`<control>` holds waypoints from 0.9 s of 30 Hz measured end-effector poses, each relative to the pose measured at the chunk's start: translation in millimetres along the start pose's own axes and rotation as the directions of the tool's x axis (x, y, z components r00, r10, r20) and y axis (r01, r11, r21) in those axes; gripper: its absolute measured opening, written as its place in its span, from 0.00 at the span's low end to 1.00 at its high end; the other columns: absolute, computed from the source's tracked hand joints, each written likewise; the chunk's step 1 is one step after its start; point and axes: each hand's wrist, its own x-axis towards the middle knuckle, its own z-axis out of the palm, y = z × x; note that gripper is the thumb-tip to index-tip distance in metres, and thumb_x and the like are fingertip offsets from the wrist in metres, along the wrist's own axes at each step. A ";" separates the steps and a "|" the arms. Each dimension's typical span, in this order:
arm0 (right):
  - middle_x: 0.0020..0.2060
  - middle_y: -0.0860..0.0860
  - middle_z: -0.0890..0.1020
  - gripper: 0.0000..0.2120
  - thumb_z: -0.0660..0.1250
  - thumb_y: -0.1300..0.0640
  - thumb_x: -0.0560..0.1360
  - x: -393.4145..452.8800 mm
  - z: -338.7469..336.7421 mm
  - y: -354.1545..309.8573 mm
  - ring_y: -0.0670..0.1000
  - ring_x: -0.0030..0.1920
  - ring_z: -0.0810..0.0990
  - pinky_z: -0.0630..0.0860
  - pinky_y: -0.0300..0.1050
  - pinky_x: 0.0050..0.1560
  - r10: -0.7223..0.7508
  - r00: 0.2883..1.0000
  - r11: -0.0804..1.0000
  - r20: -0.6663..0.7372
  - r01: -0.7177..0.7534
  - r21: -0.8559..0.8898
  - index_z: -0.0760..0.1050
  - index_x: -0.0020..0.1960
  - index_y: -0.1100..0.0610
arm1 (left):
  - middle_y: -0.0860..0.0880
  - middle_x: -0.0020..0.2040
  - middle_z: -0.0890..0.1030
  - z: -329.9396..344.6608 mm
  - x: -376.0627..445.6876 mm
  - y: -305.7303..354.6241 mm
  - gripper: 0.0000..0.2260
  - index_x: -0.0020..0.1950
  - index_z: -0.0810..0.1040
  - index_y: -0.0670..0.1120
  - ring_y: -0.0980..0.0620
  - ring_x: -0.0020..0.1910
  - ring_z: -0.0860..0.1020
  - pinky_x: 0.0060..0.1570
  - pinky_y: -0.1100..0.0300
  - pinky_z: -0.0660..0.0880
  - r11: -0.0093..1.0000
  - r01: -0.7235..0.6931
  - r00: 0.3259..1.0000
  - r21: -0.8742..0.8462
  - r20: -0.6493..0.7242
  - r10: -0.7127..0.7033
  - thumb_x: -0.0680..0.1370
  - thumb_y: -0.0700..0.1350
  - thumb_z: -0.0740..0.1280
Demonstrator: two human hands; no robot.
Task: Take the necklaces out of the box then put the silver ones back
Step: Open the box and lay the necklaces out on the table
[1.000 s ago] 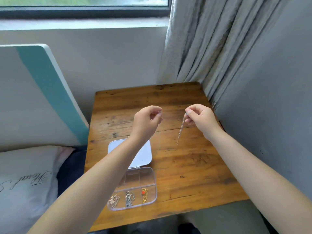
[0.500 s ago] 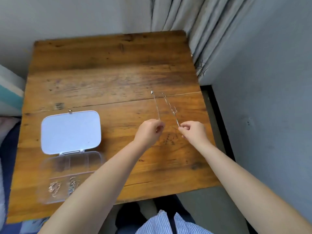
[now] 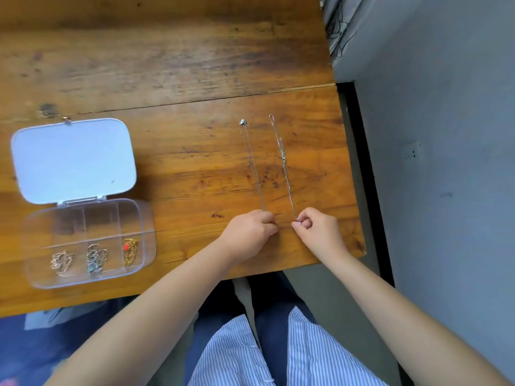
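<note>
Two thin silver necklaces lie stretched lengthwise on the wooden table point(image 3: 172, 79). My left hand point(image 3: 250, 234) pinches the near end of the left silver necklace point(image 3: 252, 162). My right hand point(image 3: 317, 232) pinches the near end of the right silver necklace point(image 3: 282, 160), which has a small extender chain. At the left stands the clear plastic box point(image 3: 146, 218), its white lid point(image 3: 72, 160) folded open. Its near row holds a rose-gold necklace point(image 3: 61, 262), a silver necklace point(image 3: 95, 258) and a gold necklace with a red bead point(image 3: 129, 250). The far compartments look empty.
The table's right edge runs beside a dark gap and a grey wall point(image 3: 446, 162). A curtain hem point(image 3: 337, 29) hangs at the top right. My lap, in a striped shirt point(image 3: 278, 352), is below the table's near edge.
Both hands came down from mid-air to the table and drew back toward me, laying the two chains out straight. The view tilted down toward the table.
</note>
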 end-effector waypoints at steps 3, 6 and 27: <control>0.21 0.44 0.69 0.05 0.67 0.58 0.72 -9.0 -1.8 6.3 0.51 0.29 0.71 0.71 0.45 0.31 -0.010 1.000 0.995 0.007 0.011 -0.098 0.72 0.39 0.57 | 0.43 0.39 0.84 1.8 -8.1 3.7 0.11 0.38 0.84 0.42 0.45 0.34 0.83 0.18 0.60 0.76 0.999 -0.038 0.999 0.019 -0.015 0.038 0.59 0.33 0.78; 0.23 0.45 0.69 0.05 0.65 0.57 0.73 -16.8 -4.7 9.8 0.52 0.31 0.72 0.71 0.46 0.32 -0.022 1.000 0.985 0.018 0.025 -0.172 0.73 0.44 0.59 | 0.43 0.43 0.85 5.8 -15.1 4.1 0.13 0.42 0.84 0.44 0.45 0.35 0.83 0.19 0.61 0.76 0.999 -0.030 0.999 0.030 -0.027 0.031 0.60 0.35 0.78; 0.41 0.60 0.82 0.05 0.65 0.64 0.72 -67.6 124.3 -211.9 0.59 0.46 0.78 0.76 0.53 0.44 -0.663 0.705 0.718 0.252 0.694 -0.052 0.78 0.46 0.64 | 0.42 0.44 0.81 -66.5 -258.4 -106.7 0.07 0.49 0.81 0.40 0.45 0.43 0.78 0.34 0.53 0.77 0.706 0.689 0.613 -0.165 -0.389 -0.688 0.73 0.37 0.67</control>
